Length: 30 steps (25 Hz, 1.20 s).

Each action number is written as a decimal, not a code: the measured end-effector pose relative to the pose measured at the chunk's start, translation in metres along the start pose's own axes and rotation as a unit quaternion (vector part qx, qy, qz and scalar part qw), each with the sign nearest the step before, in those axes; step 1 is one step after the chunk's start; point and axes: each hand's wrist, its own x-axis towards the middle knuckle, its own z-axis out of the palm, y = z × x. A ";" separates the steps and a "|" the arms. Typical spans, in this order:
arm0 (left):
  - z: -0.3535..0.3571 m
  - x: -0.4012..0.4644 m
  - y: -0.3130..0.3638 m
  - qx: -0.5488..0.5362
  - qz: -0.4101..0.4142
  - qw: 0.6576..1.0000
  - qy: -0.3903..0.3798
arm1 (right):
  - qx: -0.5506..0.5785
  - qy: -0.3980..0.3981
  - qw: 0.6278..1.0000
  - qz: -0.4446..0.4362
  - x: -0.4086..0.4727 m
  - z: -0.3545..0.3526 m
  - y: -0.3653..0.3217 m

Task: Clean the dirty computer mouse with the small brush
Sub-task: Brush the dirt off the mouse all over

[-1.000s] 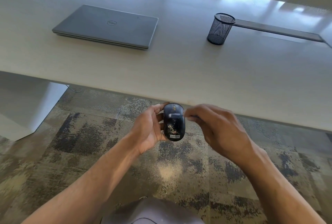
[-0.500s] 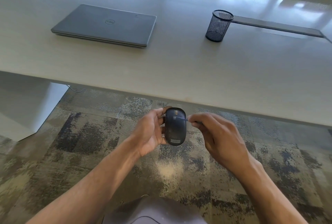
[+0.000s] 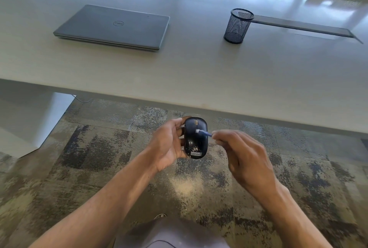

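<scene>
A black computer mouse with pale dust specks on its lower half is held upright over the carpet, in front of the table's edge. My left hand grips it from the left side. My right hand pinches a small blue brush by its handle. The brush's white bristle tip rests on the middle of the mouse's top, just below the scroll wheel.
A closed grey laptop lies on the white table at the back left. A black mesh pen cup stands at the back right beside a grey cable slot. A table leg is at the left.
My right hand has drawn back to the right, so the blue brush now shows across the mouse. Both hands sit slightly lower than a second ago.
</scene>
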 end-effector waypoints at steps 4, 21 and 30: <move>0.001 -0.003 -0.001 0.000 0.003 1.000 0.000 | -0.001 -0.006 1.000 -0.011 -0.018 0.008 -0.012; 0.000 -0.004 0.001 0.013 0.014 1.000 -0.005 | 0.015 0.028 0.999 0.019 -0.049 0.023 -0.040; 0.003 -0.005 0.002 0.017 0.013 1.000 0.000 | -0.047 0.088 0.994 0.036 -0.049 0.018 -0.027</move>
